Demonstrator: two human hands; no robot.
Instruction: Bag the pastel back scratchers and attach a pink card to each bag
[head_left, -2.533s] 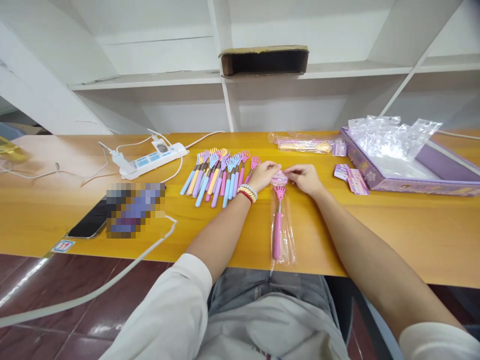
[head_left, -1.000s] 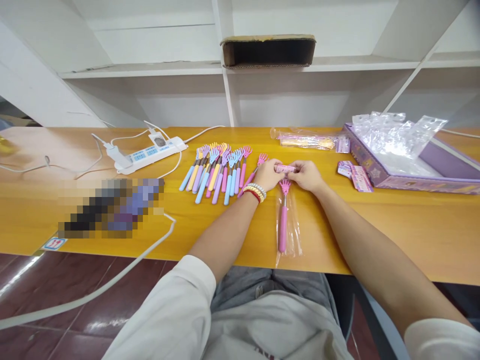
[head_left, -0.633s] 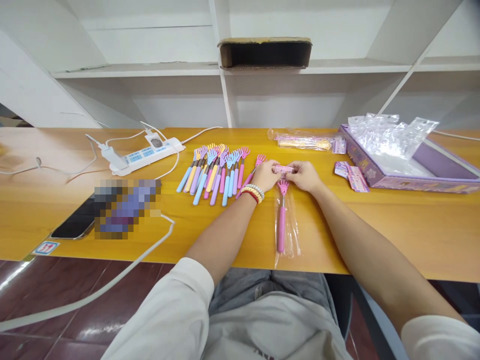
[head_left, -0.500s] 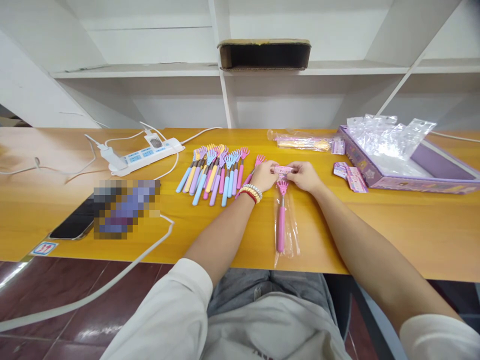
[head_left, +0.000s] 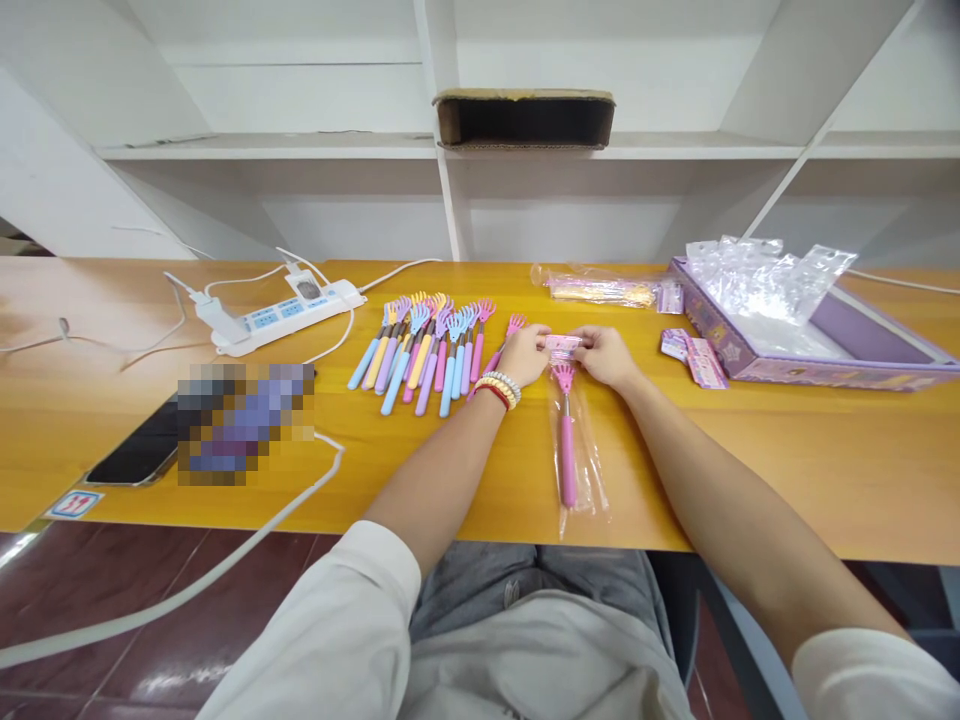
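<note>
A pink back scratcher (head_left: 568,450) lies inside a clear plastic bag (head_left: 592,490), its claw end away from me. At the top of the bag is a small pink printed card (head_left: 562,343). My left hand (head_left: 525,355) pinches the card's left end, and my right hand (head_left: 602,354) pinches its right end. Whether the card is folded over the bag's edge I cannot tell. Just left of my left hand lies another pink back scratcher (head_left: 515,324), partly hidden by that hand. Further left is a pile of back scratchers (head_left: 427,355) in blue, yellow, purple and pink.
A purple box (head_left: 825,375) at the right holds clear bags (head_left: 739,275). Beside it lie loose printed cards (head_left: 705,362). Bagged back scratchers (head_left: 600,288) rest at the back. Leftward are a power strip (head_left: 289,315), cables and a phone (head_left: 139,440). A cardboard box (head_left: 525,95) sits on the shelf.
The view has shifted slightly. The handle end of the bagged back scratcher has swung a little to the right. Both hands still pinch the card.
</note>
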